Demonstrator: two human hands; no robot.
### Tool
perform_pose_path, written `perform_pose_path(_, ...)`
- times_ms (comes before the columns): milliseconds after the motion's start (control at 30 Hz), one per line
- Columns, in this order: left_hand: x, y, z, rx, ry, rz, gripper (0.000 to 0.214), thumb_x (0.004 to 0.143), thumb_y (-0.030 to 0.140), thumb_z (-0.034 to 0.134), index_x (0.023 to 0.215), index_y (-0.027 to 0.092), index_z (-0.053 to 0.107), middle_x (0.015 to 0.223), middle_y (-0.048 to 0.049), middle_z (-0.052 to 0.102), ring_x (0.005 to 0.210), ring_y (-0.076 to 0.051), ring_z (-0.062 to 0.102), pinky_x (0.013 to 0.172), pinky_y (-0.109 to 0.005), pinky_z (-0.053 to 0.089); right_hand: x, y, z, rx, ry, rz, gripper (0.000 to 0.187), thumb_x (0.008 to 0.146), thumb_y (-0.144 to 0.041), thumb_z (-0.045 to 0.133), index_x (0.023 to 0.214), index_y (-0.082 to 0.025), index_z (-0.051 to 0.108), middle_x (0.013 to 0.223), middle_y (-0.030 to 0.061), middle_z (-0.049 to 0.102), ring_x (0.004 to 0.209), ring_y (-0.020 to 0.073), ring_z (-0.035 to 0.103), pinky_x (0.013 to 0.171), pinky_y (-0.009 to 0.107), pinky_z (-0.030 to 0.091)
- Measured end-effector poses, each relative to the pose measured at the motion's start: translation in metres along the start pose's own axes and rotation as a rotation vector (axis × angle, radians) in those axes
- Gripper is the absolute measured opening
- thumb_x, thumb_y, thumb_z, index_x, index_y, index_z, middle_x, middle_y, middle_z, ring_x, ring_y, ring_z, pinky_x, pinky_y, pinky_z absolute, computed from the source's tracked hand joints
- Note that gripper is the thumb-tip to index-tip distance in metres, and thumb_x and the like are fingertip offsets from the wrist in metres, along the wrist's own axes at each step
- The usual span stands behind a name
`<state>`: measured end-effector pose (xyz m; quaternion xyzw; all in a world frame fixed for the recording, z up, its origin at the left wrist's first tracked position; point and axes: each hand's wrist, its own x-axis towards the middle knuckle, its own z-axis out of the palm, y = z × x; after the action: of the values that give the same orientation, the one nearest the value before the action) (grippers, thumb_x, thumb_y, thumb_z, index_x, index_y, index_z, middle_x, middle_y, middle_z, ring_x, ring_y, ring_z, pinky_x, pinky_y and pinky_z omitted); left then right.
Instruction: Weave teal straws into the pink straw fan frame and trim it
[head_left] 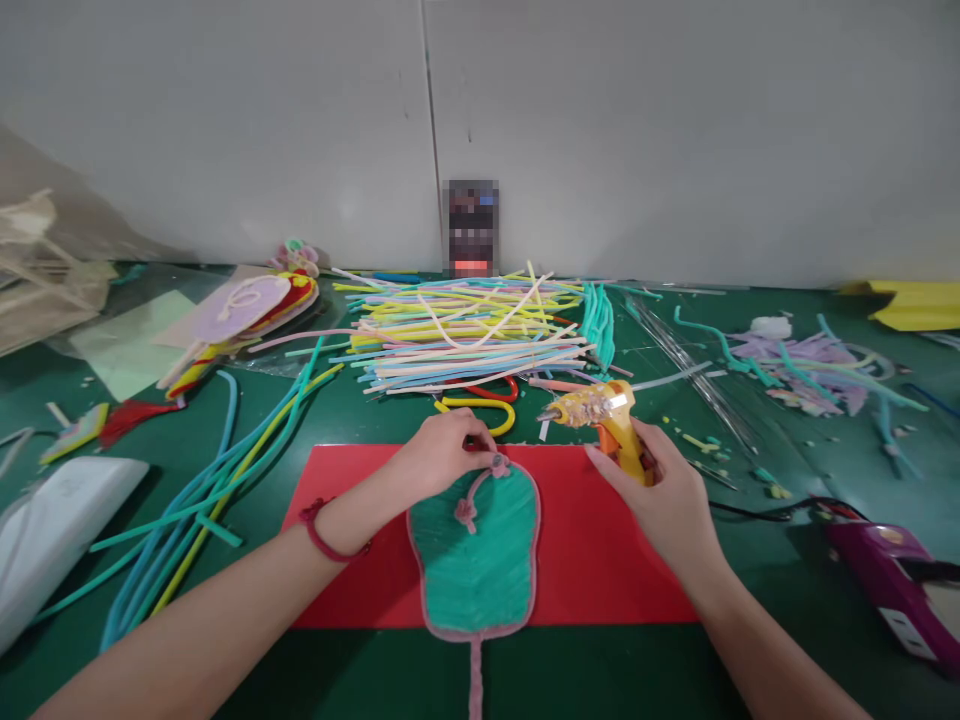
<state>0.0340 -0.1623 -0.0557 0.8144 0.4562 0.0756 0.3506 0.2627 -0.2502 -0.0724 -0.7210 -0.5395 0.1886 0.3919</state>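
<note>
A green fan-shaped piece (480, 560) with a fuzzy pink border and pink handle lies on a red sheet (600, 570). On its upper part is a pink pipe-cleaner strip (474, 490) with small knotted flowers. My left hand (454, 450) pinches the pink flower (499, 464) at the fan's top edge between thumb and fingers. My right hand (660, 480) is wrapped round a yellow hot glue gun (611, 425) with an orange trigger. Its nozzle points left, above the red sheet's far edge and apart from the fan.
Many pastel pipe cleaners (465, 330) are heaped behind the sheet; longer blue and green ones (217, 500) lie at left. A finished fan (247, 310) rests at back left. A purple power strip (892, 580) is at right, scraps (810, 370) behind it. A phone (471, 228) leans on the wall.
</note>
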Motion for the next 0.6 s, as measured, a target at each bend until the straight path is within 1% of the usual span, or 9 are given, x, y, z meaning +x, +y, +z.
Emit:
perform_pose_path(133, 0.0, -0.002, 0.003, 0.004, 0.022, 0.019, 0.009, 0.074, 0.027, 0.062, 0.075, 0.019, 0.065, 0.082, -0.001, 0.061, 0.077, -0.016, 0.058, 0.066, -0.026, 0.04, -0.001, 0.001, 0.0, -0.003, -0.007, 0.003, 0.042, 0.072, -0.05, 0.061, 0.1, -0.02, 0.056, 0.086, 0.0033, 0.056, 0.074, 0.0163, 0.051, 0.063, 0.028, 0.044)
perform_pose_path(267, -0.004, 0.004, 0.002, 0.001, 0.098, 0.034, 0.006, 0.074, 0.023, 0.062, 0.079, 0.02, 0.062, 0.085, -0.0008, 0.062, 0.08, -0.017, 0.057, 0.07, -0.027, 0.042, -0.001, 0.0, -0.001, 0.003, -0.012, 0.001, 0.042, 0.073, -0.05, 0.061, 0.101, -0.019, 0.056, 0.086, 0.0033, 0.055, 0.075, 0.0161, 0.051, 0.064, 0.028, 0.044)
perform_pose_path(333, -0.01, 0.008, -0.002, -0.007, 0.137, 0.062, 0.006, 0.077, 0.023, 0.059, 0.081, 0.02, 0.062, 0.088, -0.0014, 0.063, 0.083, -0.017, 0.058, 0.073, -0.028, 0.044, -0.001, 0.0, -0.001, 0.002, -0.01, 0.004, 0.043, 0.072, -0.05, 0.062, 0.101, -0.019, 0.056, 0.087, 0.0032, 0.056, 0.075, 0.0158, 0.052, 0.065, 0.027, 0.045)
perform_pose_path(400, -0.019, 0.012, -0.006, 0.013, 0.184, 0.104, 0.012, 0.084, 0.024, 0.052, 0.087, 0.02, 0.062, 0.093, -0.0029, 0.063, 0.09, -0.017, 0.057, 0.079, -0.03, 0.045, -0.001, -0.001, -0.001, 0.0, -0.005, 0.005, 0.043, 0.072, -0.051, 0.061, 0.101, -0.019, 0.056, 0.086, 0.0031, 0.056, 0.075, 0.0157, 0.052, 0.064, 0.027, 0.045)
perform_pose_path(433, -0.025, 0.013, -0.007, 0.052, 0.231, 0.133, 0.015, 0.086, 0.025, 0.048, 0.09, 0.019, 0.062, 0.096, -0.0039, 0.063, 0.094, -0.018, 0.056, 0.082, -0.031, 0.045, -0.001, -0.002, -0.001, 0.001, -0.005, 0.002, 0.043, 0.072, -0.051, 0.061, 0.101, -0.019, 0.056, 0.086, 0.0031, 0.055, 0.075, 0.0157, 0.051, 0.064, 0.027, 0.045)
perform_pose_path(467, -0.031, 0.014, -0.007, 0.11, 0.247, 0.166, 0.019, 0.088, 0.025, 0.045, 0.096, 0.019, 0.061, 0.102, -0.0052, 0.062, 0.099, -0.019, 0.054, 0.086, -0.034, 0.044, -0.001, -0.002, -0.001, 0.001, -0.006, -0.002, 0.042, 0.073, -0.051, 0.061, 0.101, -0.019, 0.056, 0.085, 0.003, 0.055, 0.074, 0.0158, 0.051, 0.063, 0.027, 0.045)
perform_pose_path(533, -0.044, 0.015, -0.005, 0.262, 0.223, 0.249, 0.026, 0.091, 0.026, 0.039, 0.107, 0.02, 0.059, 0.111, -0.0065, 0.06, 0.105, -0.02, 0.052, 0.088, -0.038, 0.043, -0.001, -0.002, -0.001, -0.011, -0.004, -0.014, 0.041, 0.074, -0.05, 0.06, 0.101, -0.02, 0.056, 0.085, 0.003, 0.055, 0.074, 0.0159, 0.051, 0.063, 0.027, 0.045)
perform_pose_path(600, -0.056, 0.014, 0.001, 0.387, 0.165, 0.323, 0.031, 0.091, 0.031, 0.039, 0.116, 0.022, 0.055, 0.118, -0.0058, 0.058, 0.109, -0.021, 0.05, 0.09, -0.038, 0.042, -0.001, -0.002, -0.002, -0.04, 0.025, -0.047, 0.041, 0.074, -0.049, 0.061, 0.102, -0.02, 0.055, 0.085, 0.0032, 0.054, 0.075, 0.0165, 0.051, 0.064, 0.028, 0.044)
